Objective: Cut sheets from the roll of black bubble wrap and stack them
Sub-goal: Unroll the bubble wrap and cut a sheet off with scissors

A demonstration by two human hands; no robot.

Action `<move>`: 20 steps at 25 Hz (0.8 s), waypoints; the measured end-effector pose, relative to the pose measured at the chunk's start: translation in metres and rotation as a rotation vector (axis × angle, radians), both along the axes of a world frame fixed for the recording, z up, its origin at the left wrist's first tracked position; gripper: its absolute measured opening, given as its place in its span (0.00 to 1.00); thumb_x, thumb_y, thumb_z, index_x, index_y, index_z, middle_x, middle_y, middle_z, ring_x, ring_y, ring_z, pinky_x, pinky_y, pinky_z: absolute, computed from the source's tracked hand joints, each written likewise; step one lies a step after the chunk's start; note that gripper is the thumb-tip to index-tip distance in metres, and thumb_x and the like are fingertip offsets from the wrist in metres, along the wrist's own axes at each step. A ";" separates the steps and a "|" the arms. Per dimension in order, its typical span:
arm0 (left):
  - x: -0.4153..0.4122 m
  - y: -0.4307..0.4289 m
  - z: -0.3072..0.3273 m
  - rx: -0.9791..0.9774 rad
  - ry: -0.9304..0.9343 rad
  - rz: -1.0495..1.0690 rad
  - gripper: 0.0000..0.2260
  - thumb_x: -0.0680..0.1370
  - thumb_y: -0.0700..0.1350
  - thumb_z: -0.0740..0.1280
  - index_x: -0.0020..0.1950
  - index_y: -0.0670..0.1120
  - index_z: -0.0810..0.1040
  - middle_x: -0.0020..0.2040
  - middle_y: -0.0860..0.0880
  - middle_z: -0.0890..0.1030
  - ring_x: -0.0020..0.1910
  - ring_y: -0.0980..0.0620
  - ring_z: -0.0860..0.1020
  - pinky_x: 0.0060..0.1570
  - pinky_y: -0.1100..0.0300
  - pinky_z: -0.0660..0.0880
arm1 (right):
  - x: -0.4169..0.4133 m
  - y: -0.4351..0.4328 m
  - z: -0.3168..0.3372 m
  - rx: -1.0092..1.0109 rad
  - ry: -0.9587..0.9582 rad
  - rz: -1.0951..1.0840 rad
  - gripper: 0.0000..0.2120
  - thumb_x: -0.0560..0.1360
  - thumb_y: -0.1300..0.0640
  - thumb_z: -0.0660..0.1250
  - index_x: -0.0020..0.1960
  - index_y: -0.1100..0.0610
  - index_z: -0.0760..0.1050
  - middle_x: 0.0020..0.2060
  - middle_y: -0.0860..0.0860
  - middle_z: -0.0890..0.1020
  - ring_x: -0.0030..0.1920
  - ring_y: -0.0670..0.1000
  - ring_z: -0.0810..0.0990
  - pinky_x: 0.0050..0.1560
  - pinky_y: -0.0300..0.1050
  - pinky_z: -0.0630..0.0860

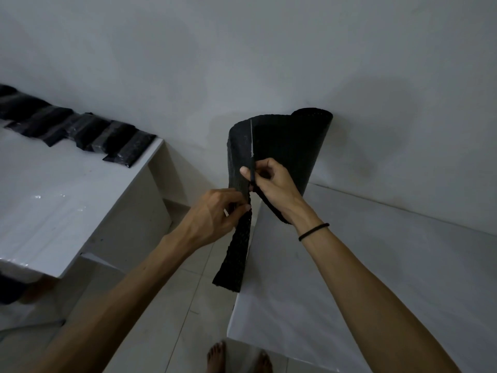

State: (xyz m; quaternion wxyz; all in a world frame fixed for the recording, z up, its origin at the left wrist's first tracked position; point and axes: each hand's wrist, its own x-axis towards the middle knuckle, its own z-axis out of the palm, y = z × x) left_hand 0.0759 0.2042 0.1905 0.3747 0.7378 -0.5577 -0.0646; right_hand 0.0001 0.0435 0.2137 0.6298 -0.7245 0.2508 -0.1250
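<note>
Standing on white table by grey wall, bubble wrap roll; left hand pinching strip, right hand gripping scissors

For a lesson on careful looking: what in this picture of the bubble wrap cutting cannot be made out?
Handles of the scissors, head view: hidden inside the right hand.
Row of black pieces on the left table, head view: cut off by the left edge.
Dark shape under that table, head view: too dim.
</note>
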 end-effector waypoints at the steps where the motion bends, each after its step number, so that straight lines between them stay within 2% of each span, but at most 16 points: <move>1: 0.000 0.000 0.001 0.003 -0.006 -0.005 0.06 0.80 0.44 0.66 0.46 0.45 0.82 0.40 0.52 0.79 0.36 0.55 0.77 0.35 0.58 0.76 | 0.002 0.000 0.002 0.001 -0.003 -0.001 0.18 0.75 0.51 0.73 0.58 0.61 0.75 0.47 0.51 0.82 0.37 0.42 0.83 0.42 0.34 0.78; 6: 0.001 0.001 -0.001 0.021 -0.009 -0.033 0.07 0.81 0.45 0.65 0.47 0.46 0.81 0.41 0.52 0.79 0.37 0.55 0.77 0.36 0.57 0.76 | 0.011 -0.007 0.017 -0.033 0.040 -0.019 0.19 0.74 0.46 0.73 0.56 0.58 0.77 0.41 0.50 0.83 0.36 0.45 0.82 0.36 0.29 0.75; 9: 0.002 0.002 -0.003 0.015 -0.001 -0.006 0.07 0.81 0.45 0.65 0.48 0.45 0.82 0.42 0.52 0.79 0.37 0.55 0.78 0.36 0.58 0.77 | 0.015 -0.011 0.021 -0.014 0.056 -0.008 0.18 0.75 0.48 0.73 0.57 0.59 0.78 0.39 0.49 0.83 0.35 0.43 0.82 0.32 0.28 0.73; 11: 0.003 0.004 -0.005 0.023 -0.009 -0.001 0.07 0.81 0.45 0.65 0.48 0.46 0.82 0.42 0.53 0.79 0.37 0.56 0.77 0.36 0.57 0.77 | 0.017 -0.012 0.024 0.005 0.066 -0.006 0.18 0.75 0.48 0.73 0.57 0.60 0.78 0.36 0.49 0.83 0.34 0.43 0.81 0.31 0.31 0.74; 15: 0.004 0.010 -0.011 0.047 -0.013 0.020 0.11 0.81 0.50 0.62 0.47 0.46 0.81 0.41 0.52 0.79 0.38 0.54 0.78 0.36 0.54 0.77 | 0.027 -0.015 0.028 -0.002 0.122 -0.001 0.19 0.73 0.43 0.74 0.56 0.56 0.80 0.32 0.49 0.82 0.36 0.45 0.81 0.40 0.43 0.73; 17: 0.007 0.013 -0.012 0.052 -0.004 0.040 0.14 0.81 0.52 0.60 0.47 0.46 0.81 0.41 0.51 0.79 0.38 0.53 0.78 0.36 0.53 0.77 | 0.031 -0.017 0.027 0.008 0.116 0.008 0.19 0.72 0.44 0.75 0.56 0.56 0.81 0.31 0.48 0.82 0.35 0.44 0.81 0.40 0.43 0.71; 20: 0.010 0.017 -0.012 0.056 -0.014 0.052 0.13 0.81 0.51 0.60 0.47 0.47 0.81 0.42 0.51 0.80 0.38 0.54 0.78 0.36 0.53 0.77 | 0.038 -0.018 0.024 0.033 0.112 0.023 0.20 0.72 0.45 0.75 0.57 0.56 0.80 0.31 0.49 0.82 0.36 0.44 0.81 0.37 0.41 0.69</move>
